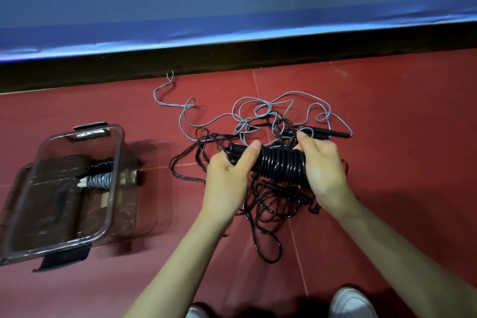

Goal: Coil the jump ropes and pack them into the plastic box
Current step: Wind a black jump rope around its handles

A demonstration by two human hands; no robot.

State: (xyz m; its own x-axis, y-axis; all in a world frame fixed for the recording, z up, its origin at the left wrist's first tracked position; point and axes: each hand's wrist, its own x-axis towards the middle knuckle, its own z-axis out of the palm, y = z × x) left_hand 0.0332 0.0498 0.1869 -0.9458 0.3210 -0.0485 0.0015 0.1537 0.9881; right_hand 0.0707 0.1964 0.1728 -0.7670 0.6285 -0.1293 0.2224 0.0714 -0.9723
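Head view: my left hand (227, 178) and right hand (322, 170) both clamped the coiled black rope (280, 162); loose ropes (258, 116) lay beyond, box (113, 162) to their left.

Dead centre, the left hand (227, 175) grips the handle end of a black jump rope wound in tight coils (281, 166), and the right hand (322, 170) clasps the other end. Beneath them, loose black cord (268, 240) trails toward 6 o'clock on the red floor (387, 137). A tangled grey jump rope (258, 111) sprawls at 12 o'clock. At 9 o'clock sits a clear plastic box with dark latches (113, 188), holding a black coil bundle (102, 164) and a grey coil bundle (99, 180).
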